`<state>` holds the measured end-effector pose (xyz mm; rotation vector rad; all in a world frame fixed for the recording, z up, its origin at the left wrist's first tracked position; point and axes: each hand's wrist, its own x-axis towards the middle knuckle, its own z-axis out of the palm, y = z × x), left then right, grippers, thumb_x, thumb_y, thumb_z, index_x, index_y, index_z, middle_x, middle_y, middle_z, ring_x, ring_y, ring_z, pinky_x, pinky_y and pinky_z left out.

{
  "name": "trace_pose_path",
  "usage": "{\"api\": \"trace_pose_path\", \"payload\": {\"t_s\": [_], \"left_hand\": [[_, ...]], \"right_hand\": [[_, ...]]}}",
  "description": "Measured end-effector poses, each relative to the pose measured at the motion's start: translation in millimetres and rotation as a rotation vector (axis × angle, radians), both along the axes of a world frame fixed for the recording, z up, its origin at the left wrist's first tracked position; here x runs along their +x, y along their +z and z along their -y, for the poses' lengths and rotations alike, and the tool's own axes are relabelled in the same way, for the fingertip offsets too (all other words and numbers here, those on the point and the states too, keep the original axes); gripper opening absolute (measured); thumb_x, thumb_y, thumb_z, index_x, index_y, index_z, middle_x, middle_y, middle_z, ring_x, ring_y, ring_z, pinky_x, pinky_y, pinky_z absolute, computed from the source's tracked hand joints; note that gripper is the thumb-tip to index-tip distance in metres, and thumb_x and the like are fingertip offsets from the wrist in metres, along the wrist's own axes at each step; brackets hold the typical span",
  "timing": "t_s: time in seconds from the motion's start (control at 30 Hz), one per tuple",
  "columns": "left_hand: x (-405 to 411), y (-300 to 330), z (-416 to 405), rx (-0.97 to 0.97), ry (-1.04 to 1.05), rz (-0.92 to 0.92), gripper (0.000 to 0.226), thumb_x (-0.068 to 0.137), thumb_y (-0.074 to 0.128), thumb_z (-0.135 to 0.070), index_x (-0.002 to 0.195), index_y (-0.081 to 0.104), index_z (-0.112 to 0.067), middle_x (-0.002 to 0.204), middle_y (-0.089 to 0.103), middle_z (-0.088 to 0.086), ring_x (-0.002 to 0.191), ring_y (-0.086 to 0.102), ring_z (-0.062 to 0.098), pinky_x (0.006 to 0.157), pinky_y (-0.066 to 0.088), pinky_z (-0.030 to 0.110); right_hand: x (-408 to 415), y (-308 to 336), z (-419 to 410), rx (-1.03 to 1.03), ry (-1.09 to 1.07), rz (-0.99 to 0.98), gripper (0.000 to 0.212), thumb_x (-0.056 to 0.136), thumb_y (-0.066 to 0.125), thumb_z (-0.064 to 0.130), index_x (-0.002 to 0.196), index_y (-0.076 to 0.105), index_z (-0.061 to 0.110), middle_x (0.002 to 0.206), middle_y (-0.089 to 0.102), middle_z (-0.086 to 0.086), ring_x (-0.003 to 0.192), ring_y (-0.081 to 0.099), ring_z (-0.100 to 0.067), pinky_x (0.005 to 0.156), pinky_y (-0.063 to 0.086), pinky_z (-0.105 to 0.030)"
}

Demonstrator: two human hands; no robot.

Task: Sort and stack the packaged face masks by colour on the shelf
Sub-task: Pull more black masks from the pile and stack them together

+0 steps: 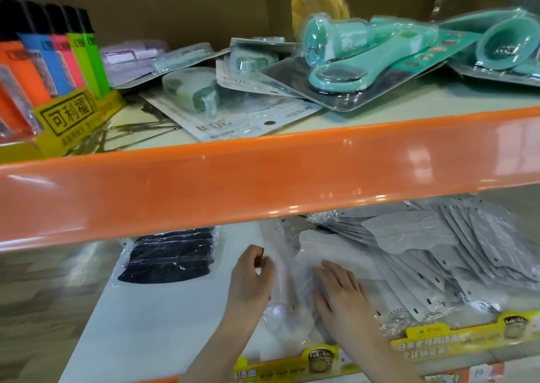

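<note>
On the lower shelf [163, 318], a small stack of black masks in clear packets [171, 255] lies toward the back left corner, partly under the orange front lip of the upper shelf [263, 175]. A large, fanned heap of grey packaged masks [438, 254] covers the right part of the lower shelf, reaching from the back to the front edge, where a yellow printed strip [455, 339] runs along the lip.

Between these two lots, near the middle of the shelf, lies a pile of white masks in clear packets [292, 283]. The left hand [251, 277] is at the left side of this pile, its fingers curled with the thumb and fingertips pinching the edge of a clear packet. The right hand [339, 292] lies flat on the top of the white pile, palm down, its fingers straight and slightly spread, pressing on the plastic.

On the upper shelf, a yellow display tray of lighters [43, 58] in orange, blue, pink and green stands at the left end. Blister-packed items on cards [210, 99] lie loosely in the middle, and mint-green tools in clear packs [365, 49] are heaped at the right. A yellow round item in a bag [318, 3] leans against the brown back wall.
</note>
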<state>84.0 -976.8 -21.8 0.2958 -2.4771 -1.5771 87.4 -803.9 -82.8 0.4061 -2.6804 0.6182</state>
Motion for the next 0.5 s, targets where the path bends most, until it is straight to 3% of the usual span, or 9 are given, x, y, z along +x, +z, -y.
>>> {"api": "trace_pose_path", "payload": {"t_s": [0.1,0.2,0.27,0.37,0.5], "left_hand": [[8.0,8.2,15.1,-0.285,0.028,-0.147,0.009,0.095,0.050,-0.014,0.089,0.051,-0.021,0.093,0.055,-0.010,0.080,0.056,0.011,0.069,0.049,0.033],[15.1,14.0,27.5,-0.666,-0.022,-0.449,0.016,0.084,0.059,-0.002,0.090,0.056,-0.017,0.087,0.057,-0.007,0.077,0.051,0.009,0.049,0.038,0.022],[17.3,7.0,37.7,-0.840,-0.063,-0.595,0.032,0.067,0.069,0.007,0.086,0.055,-0.015,0.080,0.059,-0.002,0.072,0.052,0.015,0.045,0.034,0.021],[20.7,-0.2,51.4,-0.922,-0.064,-0.655,0.035,0.067,0.056,0.009,0.090,0.051,-0.016,0.079,0.056,0.002,0.069,0.053,0.021,0.051,0.032,0.022],[29.2,-15.4,70.3,-1.014,-0.069,-0.654,0.025,0.072,0.041,0.005,0.083,0.056,-0.012,0.078,0.049,0.004,0.067,0.047,0.023,0.056,0.034,0.027]], "right_hand": [[-0.5,11.7,13.0,-0.126,0.050,-0.018,0.044,0.082,0.042,0.033,0.125,0.047,0.022,0.121,0.058,0.001,0.104,0.060,-0.022,0.076,0.055,-0.038],[0.1,29.5,31.0,-0.250,0.108,-0.125,0.055,0.083,0.058,0.020,0.134,0.038,0.023,0.136,0.045,0.003,0.117,0.051,-0.021,0.082,0.055,-0.041],[1.2,42.0,42.7,-0.221,0.132,-0.251,0.068,0.076,0.071,0.004,0.135,0.040,0.018,0.139,0.042,-0.004,0.119,0.049,-0.027,0.086,0.054,-0.044],[3.4,55.6,54.4,-0.163,0.108,-0.421,0.066,0.073,0.071,-0.003,0.131,0.045,0.013,0.137,0.042,-0.012,0.115,0.049,-0.033,0.090,0.050,-0.046],[-0.8,50.3,56.3,-0.069,0.186,-0.495,0.037,0.087,0.056,0.010,0.123,0.051,0.015,0.129,0.050,-0.010,0.114,0.049,-0.029,0.097,0.044,-0.044]]}}
